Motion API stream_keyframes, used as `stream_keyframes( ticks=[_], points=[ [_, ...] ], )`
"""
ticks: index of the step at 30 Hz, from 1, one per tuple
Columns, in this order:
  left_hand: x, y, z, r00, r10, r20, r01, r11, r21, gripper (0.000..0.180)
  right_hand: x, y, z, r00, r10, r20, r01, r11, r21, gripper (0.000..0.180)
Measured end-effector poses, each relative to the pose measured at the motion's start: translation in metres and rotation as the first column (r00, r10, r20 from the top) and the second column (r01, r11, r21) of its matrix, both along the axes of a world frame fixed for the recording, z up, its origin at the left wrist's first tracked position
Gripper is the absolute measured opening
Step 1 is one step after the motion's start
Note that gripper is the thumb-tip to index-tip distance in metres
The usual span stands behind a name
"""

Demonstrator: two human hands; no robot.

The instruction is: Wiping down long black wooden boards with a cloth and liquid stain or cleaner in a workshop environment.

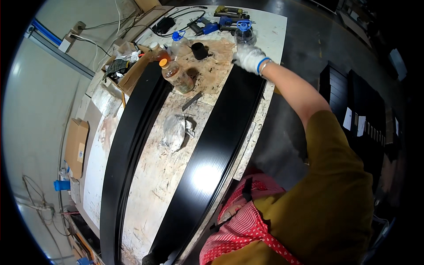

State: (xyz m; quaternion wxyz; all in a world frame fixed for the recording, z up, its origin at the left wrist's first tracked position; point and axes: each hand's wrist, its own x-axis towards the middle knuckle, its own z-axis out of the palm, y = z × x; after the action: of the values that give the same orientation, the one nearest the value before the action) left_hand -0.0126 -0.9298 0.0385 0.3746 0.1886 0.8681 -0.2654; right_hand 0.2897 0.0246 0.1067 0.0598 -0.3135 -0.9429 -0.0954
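My right hand (250,58), in a white glove with a blue cuff, reaches to the far end of a glossy black board (215,137). Its fingers look bent and pressed together at the board's end; what they hold, if anything, is hidden. Just beyond the hand stands a clear bottle with a blue cap (244,33). At the lower edge a dark textured shape (153,258) lies over the near end of the board; it may be my left hand in a dark glove, its fingers not distinguishable. A second black board (132,154) with a grooved edge lies to the left.
Between the boards are a crumpled white cloth (176,131), a flat scraper-like blade (191,101), an orange-capped bottle (177,76) and a small black cup (199,51) on stained cardboard (216,66). Power tools (207,27) lie at the far end; an open carton (132,75) stands left.
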Motion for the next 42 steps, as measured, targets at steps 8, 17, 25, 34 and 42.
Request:
stream_keyframes(
  ticks=[8,17,25,34,42],
  points=[
    [0.026,0.070,0.030,0.999,-0.046,0.007,0.046,0.959,-0.281,0.058,0.007,0.016,0.025,0.999,-0.030,0.034,0.035,0.989,-0.141,0.029],
    [0.042,0.091,0.044,0.998,0.012,-0.054,-0.028,0.957,-0.288,0.052,0.007,0.015,0.020,0.996,0.005,0.087,0.008,0.988,-0.154,0.028],
    [0.059,0.092,0.048,0.981,-0.126,-0.144,0.082,0.957,-0.280,0.048,0.003,0.013,0.020,0.954,-0.137,-0.267,0.046,0.946,-0.321,0.042],
    [0.116,0.113,0.062,0.879,0.135,-0.458,-0.106,0.991,0.087,0.029,-0.069,0.005,-0.015,0.940,-0.236,-0.246,0.086,0.862,-0.499,0.062],
    [0.171,0.122,0.076,0.814,0.438,-0.382,-0.260,0.862,0.435,0.041,-0.127,0.014,-0.044,0.974,-0.161,-0.158,0.087,0.914,-0.396,0.055]
  ],
)
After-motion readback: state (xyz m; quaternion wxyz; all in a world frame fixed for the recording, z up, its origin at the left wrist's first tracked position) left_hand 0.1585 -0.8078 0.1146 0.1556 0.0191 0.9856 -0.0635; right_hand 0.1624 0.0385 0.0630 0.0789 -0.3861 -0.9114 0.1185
